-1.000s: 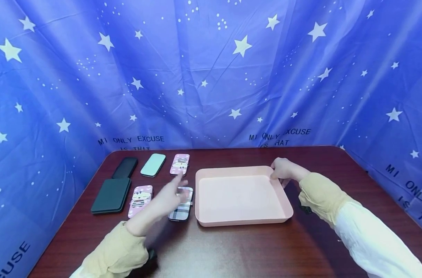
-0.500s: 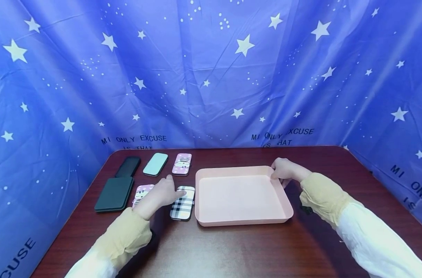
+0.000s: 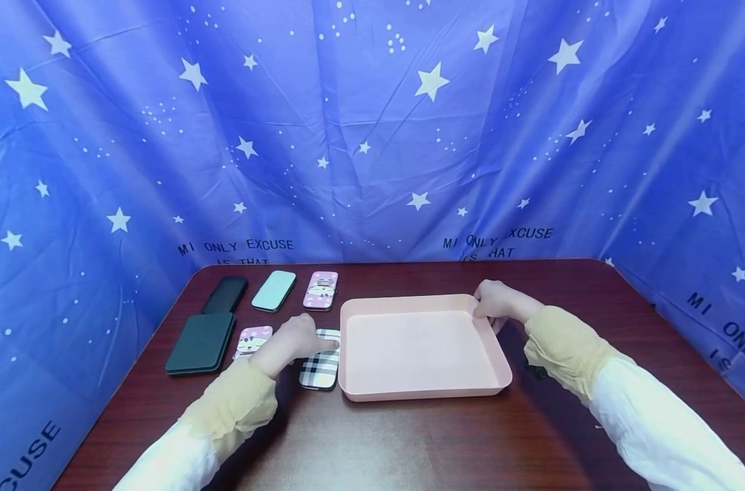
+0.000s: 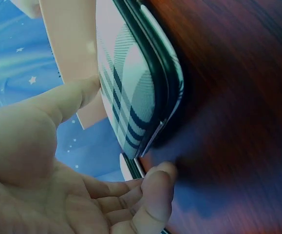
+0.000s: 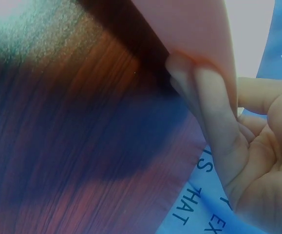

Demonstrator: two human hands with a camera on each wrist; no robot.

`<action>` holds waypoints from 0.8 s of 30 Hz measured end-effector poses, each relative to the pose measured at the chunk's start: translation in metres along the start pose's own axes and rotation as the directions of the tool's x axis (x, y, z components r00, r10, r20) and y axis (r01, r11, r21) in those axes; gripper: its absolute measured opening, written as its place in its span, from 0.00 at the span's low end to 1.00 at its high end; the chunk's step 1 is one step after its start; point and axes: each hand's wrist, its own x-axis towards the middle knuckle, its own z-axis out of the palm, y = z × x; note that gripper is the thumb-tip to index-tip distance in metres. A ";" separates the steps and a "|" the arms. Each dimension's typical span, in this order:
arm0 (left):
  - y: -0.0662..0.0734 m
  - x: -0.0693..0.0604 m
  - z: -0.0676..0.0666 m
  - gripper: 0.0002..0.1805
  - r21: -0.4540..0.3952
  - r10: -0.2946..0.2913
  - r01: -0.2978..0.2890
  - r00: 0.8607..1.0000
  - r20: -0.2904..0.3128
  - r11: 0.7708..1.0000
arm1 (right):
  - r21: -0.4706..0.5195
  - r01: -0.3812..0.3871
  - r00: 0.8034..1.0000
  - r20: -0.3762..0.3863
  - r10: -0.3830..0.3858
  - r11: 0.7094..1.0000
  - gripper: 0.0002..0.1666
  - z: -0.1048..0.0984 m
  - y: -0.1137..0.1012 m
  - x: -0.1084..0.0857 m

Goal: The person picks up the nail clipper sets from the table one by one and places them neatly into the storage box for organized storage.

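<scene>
My right hand (image 3: 499,300) pinches the right wall of a pink tray (image 3: 424,395) near its far corner. In the right wrist view the fingers (image 5: 214,97) press the wall's outside and the thumb lies over the inside. My left hand (image 3: 295,337) is at a black-and-white plaid case (image 3: 319,372) just left of the tray. Its thumb (image 4: 77,95) reaches across the case toward the tray, its tip at the far edge of the plaid face; the bent fingers stay apart from the case, near the table. The left forearm partly hides a pink cartoon-print case (image 3: 252,339).
Behind lie a mint-green case (image 3: 274,290) and another pink cartoon-print case (image 3: 320,290). At the left a dark green case (image 3: 200,343) sits in front of a black case (image 3: 226,294). A starry blue curtain (image 3: 372,136) surrounds the wooden table (image 3: 372,443).
My left hand has come down from above the cases to the plaid one, then shifted slightly right. The tray has slid a little to the left with my right hand on it.
</scene>
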 end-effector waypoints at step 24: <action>-0.002 0.010 0.003 0.27 -0.241 -0.018 0.031 0.998 0.057 0.970 | -0.174 0.037 0.992 -0.112 -0.057 0.984 0.13 0.003 -0.002 -0.002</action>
